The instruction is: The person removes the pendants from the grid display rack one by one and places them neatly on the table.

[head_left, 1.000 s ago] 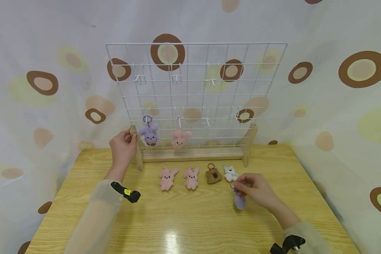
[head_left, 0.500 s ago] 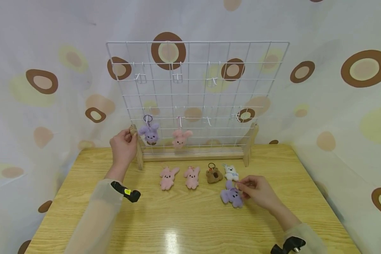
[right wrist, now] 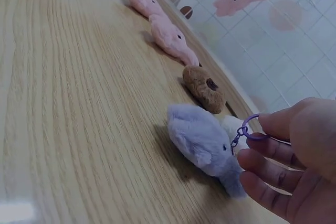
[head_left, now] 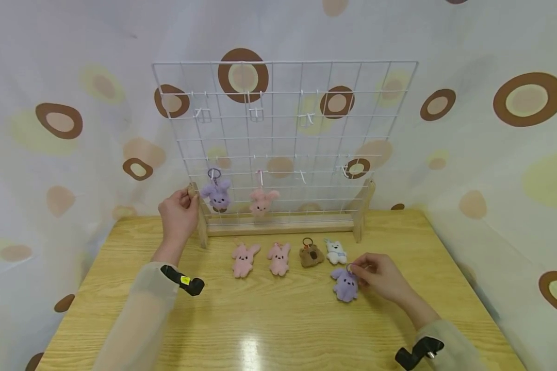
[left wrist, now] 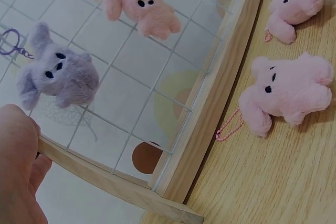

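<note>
My right hand pinches the purple ring of a purple bunny plush keychain between thumb and index finger. The plush hangs close over the tabletop, its face toward me in the head view. At the left, my left hand grips the top of the wooden side post of a white wire grid rack. From hooks on the rack's lower row hang another purple bunny keychain and a pink bunny keychain.
In front of the rack on the wooden table lie two pink bunny keychains, one left and one right, a brown plush keychain and a white plush keychain. Bare hooks project from the rack's grid.
The purple bunny in my right hand has turned from edge-on to facing me, swinging left and then back beneath the fingers. My left hand stays on the post.
</note>
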The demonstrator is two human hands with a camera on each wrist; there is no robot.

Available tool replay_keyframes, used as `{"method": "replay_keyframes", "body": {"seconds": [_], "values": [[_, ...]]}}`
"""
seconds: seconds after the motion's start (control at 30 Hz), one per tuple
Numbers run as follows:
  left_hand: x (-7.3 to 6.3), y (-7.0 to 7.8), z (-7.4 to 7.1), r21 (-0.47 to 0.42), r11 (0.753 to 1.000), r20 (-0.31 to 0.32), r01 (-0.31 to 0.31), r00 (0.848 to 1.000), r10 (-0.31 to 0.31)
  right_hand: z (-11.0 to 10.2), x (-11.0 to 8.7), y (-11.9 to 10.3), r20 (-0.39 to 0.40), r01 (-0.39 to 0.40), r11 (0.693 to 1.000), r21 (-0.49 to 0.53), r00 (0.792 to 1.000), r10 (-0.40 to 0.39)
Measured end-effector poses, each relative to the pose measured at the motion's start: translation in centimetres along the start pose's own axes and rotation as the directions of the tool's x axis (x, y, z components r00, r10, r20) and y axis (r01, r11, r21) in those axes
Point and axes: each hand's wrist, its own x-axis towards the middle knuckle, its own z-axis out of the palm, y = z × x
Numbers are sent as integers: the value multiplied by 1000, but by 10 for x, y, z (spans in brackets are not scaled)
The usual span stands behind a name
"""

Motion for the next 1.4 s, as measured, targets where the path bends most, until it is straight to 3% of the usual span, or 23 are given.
{"method": "replay_keyframes", "body": {"seconds": [0.27, 0.87, 1.4], "values": [[-1, 1, 0, -19, 1000, 3, 18, 1000, -18, 6, 10, -1, 48, 28, 1000, 2, 998, -28], [0, -2, 2, 1, 1000, -1, 0, 1000, 0, 2, 21, -3, 51, 37, 999, -8, 998, -36], [0, -1, 1, 5, 1000, 1, -14, 1000, 14, 2, 36, -29, 95, 120, 993, 7, 988, -120]]}}
